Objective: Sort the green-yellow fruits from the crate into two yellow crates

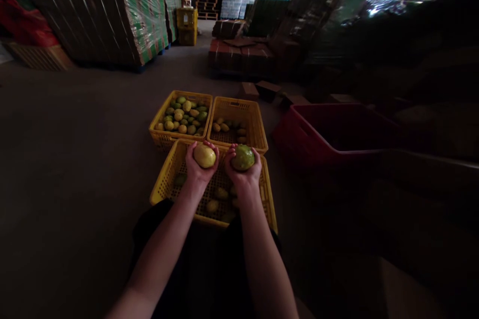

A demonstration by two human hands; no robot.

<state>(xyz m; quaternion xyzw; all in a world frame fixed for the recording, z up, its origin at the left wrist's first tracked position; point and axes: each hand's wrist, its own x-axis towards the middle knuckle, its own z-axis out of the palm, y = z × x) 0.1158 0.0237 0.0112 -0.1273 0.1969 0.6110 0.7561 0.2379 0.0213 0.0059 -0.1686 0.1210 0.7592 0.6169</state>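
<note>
In my left hand (202, 162) rests a smooth, rounded yellow fruit (204, 156), my fingers curled around it. My right hand (244, 167) cups a rounded green fruit (243, 158) with pale specks and a shine. Both look mango-like, but I cannot tell the exact kind. The hands are side by side, palms up, over the far side of the near yellow crate (160, 184). Loose yellowish fruit (212, 206) lies on that crate's slotted floor, partly hidden by my forearms.
Beyond stand a yellow crate (157, 132) full of green and yellow fruit and another crate (258, 129) holding several. A large red bin (310, 134) is to the right. Wrapped pallet stacks (145, 10) and flat cartons (239, 55) stand further back.
</note>
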